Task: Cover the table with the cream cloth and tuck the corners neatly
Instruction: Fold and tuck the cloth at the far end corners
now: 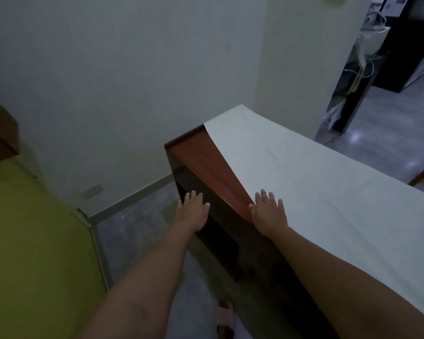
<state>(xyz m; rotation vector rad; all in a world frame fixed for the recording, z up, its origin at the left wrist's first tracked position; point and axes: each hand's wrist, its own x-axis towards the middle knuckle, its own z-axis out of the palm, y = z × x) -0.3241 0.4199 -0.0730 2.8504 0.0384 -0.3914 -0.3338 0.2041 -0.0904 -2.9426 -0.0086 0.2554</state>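
Note:
The cream cloth point(328, 187) lies flat over most of the dark wooden table point(206, 167), leaving a reddish-brown triangular strip of tabletop bare along the left side. My right hand point(268, 211) rests palm down on the cloth's near left edge, fingers spread. My left hand point(192, 207) hovers with fingers apart beside the table's left side panel, holding nothing. The cloth's far corner reaches the wall end of the table; its right side runs out of view.
A pale wall stands behind the table. A yellow-green surface point(34, 253) fills the lower left. Grey floor point(137, 228) lies between it and the table. A doorway with dark furniture point(389, 57) opens at the upper right. A pink slipper point(225, 319) shows at the bottom.

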